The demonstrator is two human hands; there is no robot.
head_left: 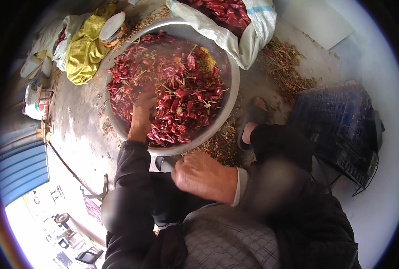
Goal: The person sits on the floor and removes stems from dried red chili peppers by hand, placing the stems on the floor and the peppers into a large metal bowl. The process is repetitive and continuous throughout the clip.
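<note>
A wide metal basin in front of me holds a heap of dried red chili peppers, many with pale stems. My left hand reaches over the near left part of the heap and touches the peppers. Its fingertips are blurred, so whether they grip one is unclear. My right hand is curled with its back up, just outside the basin's near rim and above my lap. Its fingertips are hidden beneath it. Yellow chili seeds show at the basin's far right.
An open white woven sack of red chilies leans over the far rim. Stem debris litters the floor to the right. A blue plastic crate stands beside my sandalled foot. Yellow sacking and a white bucket are at left.
</note>
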